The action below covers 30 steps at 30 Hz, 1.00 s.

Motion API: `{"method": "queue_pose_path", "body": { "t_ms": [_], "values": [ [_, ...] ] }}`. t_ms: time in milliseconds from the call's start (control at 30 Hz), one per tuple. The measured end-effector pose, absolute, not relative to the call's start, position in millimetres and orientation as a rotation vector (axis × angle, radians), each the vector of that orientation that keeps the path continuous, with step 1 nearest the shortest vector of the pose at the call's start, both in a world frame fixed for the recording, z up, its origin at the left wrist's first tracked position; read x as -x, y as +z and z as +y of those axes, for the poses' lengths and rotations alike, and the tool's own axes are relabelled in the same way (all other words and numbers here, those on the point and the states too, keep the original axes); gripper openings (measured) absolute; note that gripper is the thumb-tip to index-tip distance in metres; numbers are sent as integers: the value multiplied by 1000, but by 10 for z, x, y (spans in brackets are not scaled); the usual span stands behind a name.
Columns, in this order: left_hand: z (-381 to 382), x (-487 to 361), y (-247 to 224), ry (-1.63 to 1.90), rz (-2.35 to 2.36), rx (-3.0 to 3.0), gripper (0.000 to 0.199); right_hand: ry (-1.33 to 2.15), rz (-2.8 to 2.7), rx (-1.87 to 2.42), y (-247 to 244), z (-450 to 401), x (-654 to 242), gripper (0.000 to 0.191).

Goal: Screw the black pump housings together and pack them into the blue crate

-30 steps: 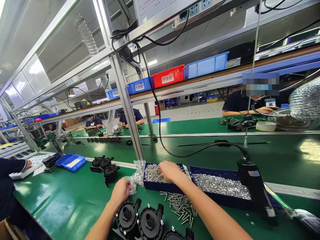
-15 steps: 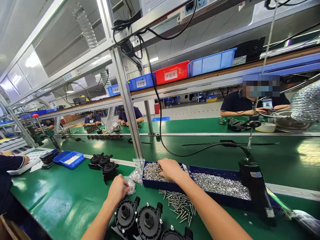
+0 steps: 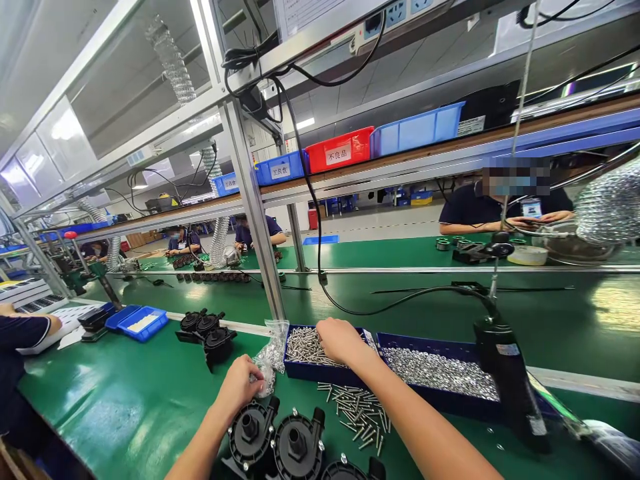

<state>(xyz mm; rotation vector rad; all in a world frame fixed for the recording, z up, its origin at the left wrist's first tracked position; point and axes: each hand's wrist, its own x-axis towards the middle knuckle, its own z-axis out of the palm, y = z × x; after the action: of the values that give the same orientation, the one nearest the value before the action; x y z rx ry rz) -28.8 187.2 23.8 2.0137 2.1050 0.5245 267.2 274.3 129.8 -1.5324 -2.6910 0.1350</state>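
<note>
My right hand (image 3: 343,341) reaches into a blue bin of long metal screws (image 3: 303,345). Its fingers are bent and closed among the screws, and the fingertips are partly hidden. My left hand (image 3: 242,385) is closed in a pinch at the edge of a clear plastic bag of small shiny parts (image 3: 267,373); what lies between the fingertips is hidden. Just below it stand black round pump housings (image 3: 297,443) with spouts and small metal pieces on their rims. Loose screws (image 3: 363,417) lie scattered on the green mat below the bin.
A second blue bin (image 3: 440,373) holds shiny small parts. A black electric screwdriver (image 3: 510,387) hangs at the right on a cord. More black housings (image 3: 210,333) and a blue tray (image 3: 144,325) sit at left. A metal post (image 3: 257,227) rises behind; co-workers sit across the bench.
My left hand has moved slightly right and down, over the edge of the plastic bag. My right hand stays in the screw bin, its fingers shifted a little. The camera view has tilted slightly.
</note>
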Motion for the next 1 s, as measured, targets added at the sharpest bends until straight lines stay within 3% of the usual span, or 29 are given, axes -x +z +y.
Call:
{"method": "queue_pose_path", "body": {
  "t_ms": [100, 267, 433, 567, 1000],
  "values": [
    [1900, 275, 215, 599, 2107, -1967, 12, 204, -2638, 1461, 1335, 2697, -2657, 8],
    [1860, 287, 368, 833, 1885, -1924, 8, 426, -2481, 1262, 1388, 2634, -2624, 15],
    [1828, 317, 579, 1235, 1735, -1699, 45, 807, -2223, 991, 1295, 2594, -2407, 15],
    [1795, 180, 616, 1343, 1553, -1443, 58, 1088, -1995, 853, 1104, 2483, -2105, 24],
    [1633, -71, 725, 1458, 1257, -1115, 54, 1459, -1698, 629, 756, 2430, -1830, 26]
  ]
}}
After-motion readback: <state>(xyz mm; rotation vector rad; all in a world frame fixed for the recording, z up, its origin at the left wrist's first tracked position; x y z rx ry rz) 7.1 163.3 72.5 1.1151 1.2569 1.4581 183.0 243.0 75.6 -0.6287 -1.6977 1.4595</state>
